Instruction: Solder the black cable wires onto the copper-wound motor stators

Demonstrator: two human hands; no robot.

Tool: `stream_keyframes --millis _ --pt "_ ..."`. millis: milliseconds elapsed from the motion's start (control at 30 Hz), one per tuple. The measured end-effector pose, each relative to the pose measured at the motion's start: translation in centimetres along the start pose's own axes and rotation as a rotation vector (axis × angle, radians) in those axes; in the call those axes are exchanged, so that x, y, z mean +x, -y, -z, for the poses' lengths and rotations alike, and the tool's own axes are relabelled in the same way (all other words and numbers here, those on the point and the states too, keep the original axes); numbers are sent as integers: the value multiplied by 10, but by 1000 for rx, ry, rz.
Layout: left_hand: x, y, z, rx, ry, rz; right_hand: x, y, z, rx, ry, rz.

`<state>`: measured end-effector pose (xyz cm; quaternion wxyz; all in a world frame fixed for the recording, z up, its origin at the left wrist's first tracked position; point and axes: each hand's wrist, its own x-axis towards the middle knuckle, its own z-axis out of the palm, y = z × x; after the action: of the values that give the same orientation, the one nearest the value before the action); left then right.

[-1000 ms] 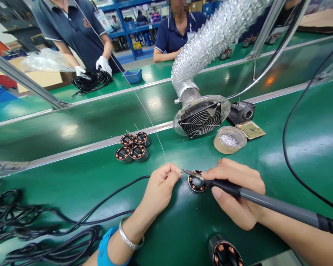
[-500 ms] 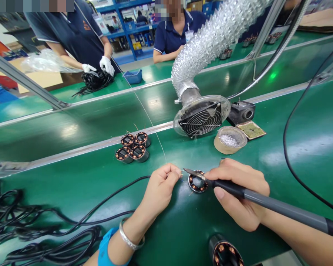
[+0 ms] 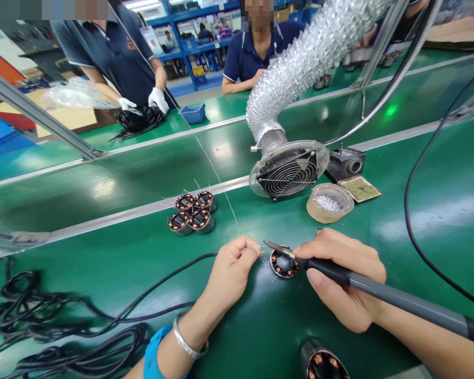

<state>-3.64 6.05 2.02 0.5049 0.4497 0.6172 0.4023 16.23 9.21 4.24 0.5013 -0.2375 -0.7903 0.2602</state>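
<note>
My left hand (image 3: 234,268) is pinched around the end of a black cable (image 3: 189,263), and small wire tips poke out past the fingertips. A thin solder wire (image 3: 231,208) comes down from above to the same fingers. In my right hand (image 3: 345,279) is a soldering iron (image 3: 395,295), held like a pen, its tip pointing left, just short of those wire tips. Beneath the iron's tip lies a motor stator (image 3: 284,269) with copper windings, partly covered by the iron. Another stator (image 3: 324,360) stands at the bottom edge, cut off by the frame.
Several stators (image 3: 200,221) stand grouped at left centre. A fume extractor (image 3: 288,176) on a silver duct hangs behind a round tub (image 3: 329,205), a sponge tray (image 3: 361,189) and an iron holder (image 3: 347,162). Coiled cables (image 3: 79,337) lie left. Two people sit or stand across the bench.
The whole view has shifted slightly. Both hands keep their grips, and the iron's tip stays close to the wire ends at my left fingertips.
</note>
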Motion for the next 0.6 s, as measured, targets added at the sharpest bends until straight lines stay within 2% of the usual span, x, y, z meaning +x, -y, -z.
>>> stream_keyframes --millis 367,433,600 --pt "1 1 -5 -85 -29 -13 -4 -4 3 -71 19 72" --pt "1 1 -5 -89 -27 -13 -5 -6 3 -105 -8 76" --pt "-2 1 -7 -108 8 -20 -10 -18 -7 -255 -67 -6"
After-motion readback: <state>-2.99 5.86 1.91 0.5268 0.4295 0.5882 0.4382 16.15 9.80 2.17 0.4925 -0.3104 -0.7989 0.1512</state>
